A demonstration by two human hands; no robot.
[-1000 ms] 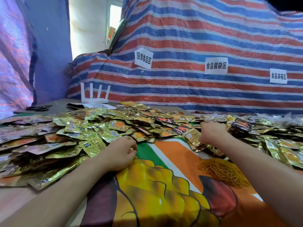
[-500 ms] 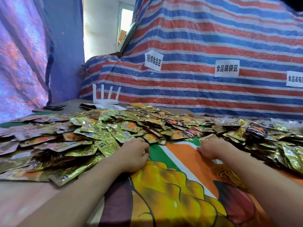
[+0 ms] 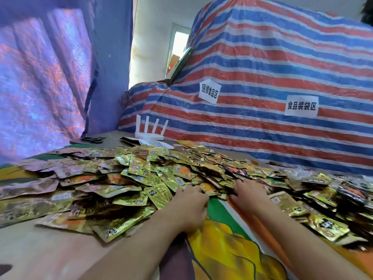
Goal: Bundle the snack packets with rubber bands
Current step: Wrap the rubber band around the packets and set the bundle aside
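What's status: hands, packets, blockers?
Left hand, right hand at near edge of snack packets, grips unclear. Packets loose, unbundled. Rubber bands not in view.

Snack packets [image 3: 141, 178] lie in an unbroken heap straight ahead of the left hand [image 3: 189, 207] and right hand [image 3: 250, 190], spreading wide to either side. Bare patterned surface [image 3: 226, 249] between the hands and back toward the body: open lane. Past the heap, ahead-left: router [image 3: 150, 130], scissors [image 3: 92, 140]. Striped tarp [image 3: 262, 98] walls off the far side.
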